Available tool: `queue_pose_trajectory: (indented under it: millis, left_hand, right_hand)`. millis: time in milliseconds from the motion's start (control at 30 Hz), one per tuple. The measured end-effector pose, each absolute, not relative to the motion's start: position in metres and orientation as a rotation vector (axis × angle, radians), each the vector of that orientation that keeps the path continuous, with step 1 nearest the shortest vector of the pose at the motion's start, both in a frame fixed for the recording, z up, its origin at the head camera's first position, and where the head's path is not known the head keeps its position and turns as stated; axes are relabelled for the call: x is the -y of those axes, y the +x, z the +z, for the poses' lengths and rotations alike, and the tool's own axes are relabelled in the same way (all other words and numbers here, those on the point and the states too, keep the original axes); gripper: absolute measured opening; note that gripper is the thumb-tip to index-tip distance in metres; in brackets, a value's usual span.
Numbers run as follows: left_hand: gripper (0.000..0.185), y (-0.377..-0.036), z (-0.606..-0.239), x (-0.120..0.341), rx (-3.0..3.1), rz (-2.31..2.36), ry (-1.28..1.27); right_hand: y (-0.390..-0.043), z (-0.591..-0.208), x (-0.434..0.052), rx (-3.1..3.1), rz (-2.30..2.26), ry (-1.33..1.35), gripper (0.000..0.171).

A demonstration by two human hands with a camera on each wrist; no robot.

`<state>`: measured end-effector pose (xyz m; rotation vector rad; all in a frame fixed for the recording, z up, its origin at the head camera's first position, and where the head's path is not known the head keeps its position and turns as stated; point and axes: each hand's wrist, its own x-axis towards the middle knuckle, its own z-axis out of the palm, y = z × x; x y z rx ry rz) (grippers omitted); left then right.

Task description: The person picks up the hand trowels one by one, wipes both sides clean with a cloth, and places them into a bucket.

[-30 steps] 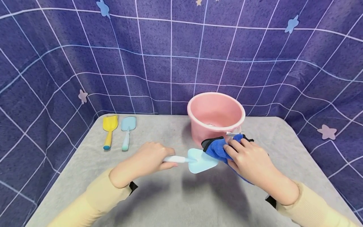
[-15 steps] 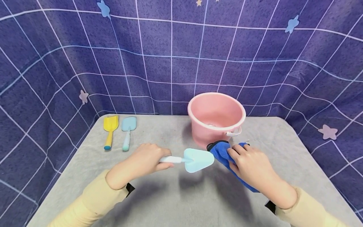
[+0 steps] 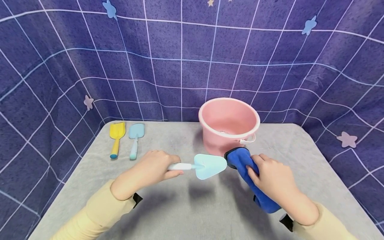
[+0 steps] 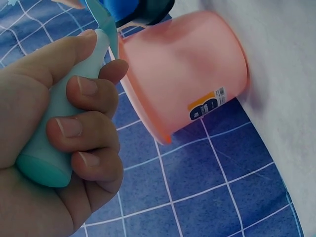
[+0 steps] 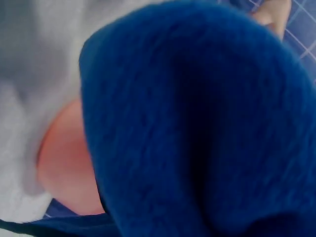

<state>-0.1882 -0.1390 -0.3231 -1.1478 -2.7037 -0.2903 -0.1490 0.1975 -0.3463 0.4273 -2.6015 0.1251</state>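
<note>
Grey table, frame centre: left hand grips trowel, right hand clutches blue cloth at blade tip; mid-wipe, next swipe needs cloth on blade.

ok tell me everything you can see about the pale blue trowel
The pale blue trowel looks like smooth plastic: a flat, pointed, triangular blade on a white neck and a teal handle. The left hand grips the handle, holding it level above the grey table, tip at the blue cloth and in front of the pink bucket.
</note>
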Motion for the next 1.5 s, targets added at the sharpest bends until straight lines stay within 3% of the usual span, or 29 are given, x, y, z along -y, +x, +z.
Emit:
queue_pose_trajectory:
  millis: [233, 867, 1500]
  left_hand:
    - [0.026, -0.189, -0.329, 0.133, 2.694, -0.245, -1.155]
    - [0.035, -0.188, -0.327, 0.100, 2.681, -0.205, -1.120]
    - [0.034, -0.183, -0.320, 0.075, 2.659, -0.166, -1.118]
  right_hand:
    - [-0.143, -0.327, -0.194, 2.567, 0.216, 0.294, 0.021]
    - [-0.136, -0.288, -0.154, 2.436, 0.181, 0.273, 0.025]
    - [-0.147, -0.317, -0.128, 2.353, 0.060, 0.388, 0.032]
